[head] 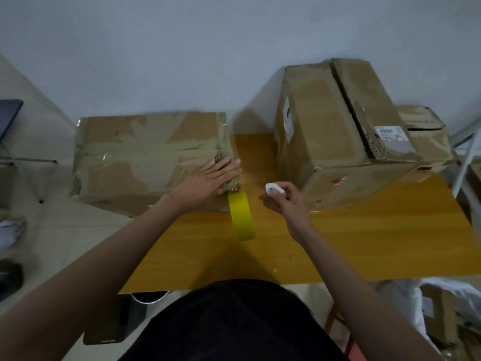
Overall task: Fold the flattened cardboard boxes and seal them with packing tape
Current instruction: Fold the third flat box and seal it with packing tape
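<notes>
A taped cardboard box (145, 155) lies on the left end of the yellow wooden table (351, 243), hanging partly over its left edge. My left hand (208, 181) presses flat with straight fingers on the box's right top edge, over the tape there. A roll of yellow packing tape (242, 217) hangs off that same edge, just below my left hand, its strip stuck to the box. My right hand (283, 201) hovers to the right of the roll and grips a small white cutter (274, 190).
A larger folded cardboard box (338, 142) with labels stands at the table's right back, and another box (426, 131) behind it. A chair (10, 131) stands at far left. Bags and cardboard (442, 316) lie on the floor at lower right. A white wall runs behind the table.
</notes>
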Available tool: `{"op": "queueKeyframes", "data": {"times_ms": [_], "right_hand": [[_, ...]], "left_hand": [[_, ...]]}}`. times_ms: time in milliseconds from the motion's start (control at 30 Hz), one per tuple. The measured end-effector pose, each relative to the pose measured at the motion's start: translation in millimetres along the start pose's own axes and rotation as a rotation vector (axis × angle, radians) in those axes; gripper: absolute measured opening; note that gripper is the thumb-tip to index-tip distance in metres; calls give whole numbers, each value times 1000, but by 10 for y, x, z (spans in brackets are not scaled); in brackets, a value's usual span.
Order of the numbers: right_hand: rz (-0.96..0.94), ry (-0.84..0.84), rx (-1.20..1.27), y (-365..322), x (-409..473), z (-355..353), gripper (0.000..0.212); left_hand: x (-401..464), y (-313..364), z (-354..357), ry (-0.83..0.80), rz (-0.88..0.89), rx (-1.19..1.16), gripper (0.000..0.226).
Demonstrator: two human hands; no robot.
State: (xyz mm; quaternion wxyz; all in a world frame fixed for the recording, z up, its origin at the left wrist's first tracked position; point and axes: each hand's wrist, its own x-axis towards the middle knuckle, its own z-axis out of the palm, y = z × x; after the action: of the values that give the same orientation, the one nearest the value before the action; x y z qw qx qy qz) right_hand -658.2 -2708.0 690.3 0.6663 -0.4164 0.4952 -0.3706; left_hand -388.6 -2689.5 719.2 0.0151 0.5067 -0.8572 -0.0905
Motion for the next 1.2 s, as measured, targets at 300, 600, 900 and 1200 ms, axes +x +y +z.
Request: {"op": "queueKeyframes", "data": {"times_ms": [300, 600, 900, 1200], "right_hand": [[-142, -119, -237, -233, 125, 287, 17], [-494, -342, -628, -453, 212, 491, 27], [-586, -461, -898, -481, 400, 592, 27], [-580, -453, -875, -529, 362, 578, 31]], "left_hand": [[-59, 164, 187, 123, -157, 0, 88], [-105, 337, 172, 296, -403, -177, 74], [-305, 813, 91, 524, -534, -188, 30], [-131, 1115, 295, 409, -1045, -1252, 80]]}}
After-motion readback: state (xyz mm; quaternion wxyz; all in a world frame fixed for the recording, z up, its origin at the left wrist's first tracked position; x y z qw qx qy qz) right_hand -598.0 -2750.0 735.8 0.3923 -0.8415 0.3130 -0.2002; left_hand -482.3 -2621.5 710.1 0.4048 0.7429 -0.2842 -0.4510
